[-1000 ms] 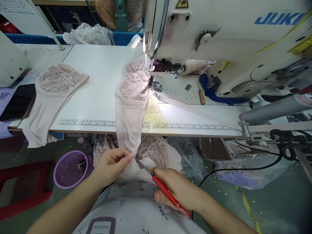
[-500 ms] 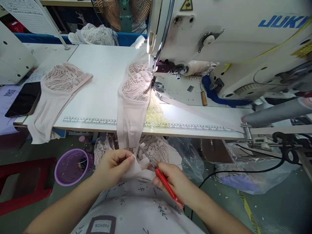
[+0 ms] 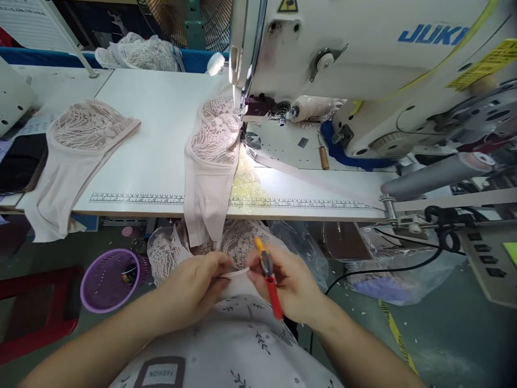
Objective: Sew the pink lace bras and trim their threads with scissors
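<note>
In the head view, my left hand (image 3: 202, 280) pinches the edge of a pale pink fabric piece (image 3: 236, 285) close to my lap. My right hand (image 3: 288, 275) holds red-handled scissors (image 3: 274, 296), with a yellow part showing at their upper end. Its thumb and fingertips also grip the fabric edge, which is stretched between both hands. Just beyond my hands, a pale pink lace bra piece (image 3: 212, 178) lies under the sewing machine's needle area and hangs over the table's front edge. More lace pieces (image 3: 165, 250) rest below that edge, partly hidden by my hands.
A white sewing machine (image 3: 363, 59) occupies the right side of the white table (image 3: 149, 161). Another lace piece (image 3: 81, 145) and a dark phone (image 3: 24, 161) lie at left. Below are a purple basket (image 3: 109, 280), a red stool (image 3: 44, 312) and plastic bags (image 3: 396, 280).
My right hand has turned the scissors, drawing the blades away from the fabric, and its fingertips have taken hold of the fabric edge beside my left hand. The view has shifted slightly right.
</note>
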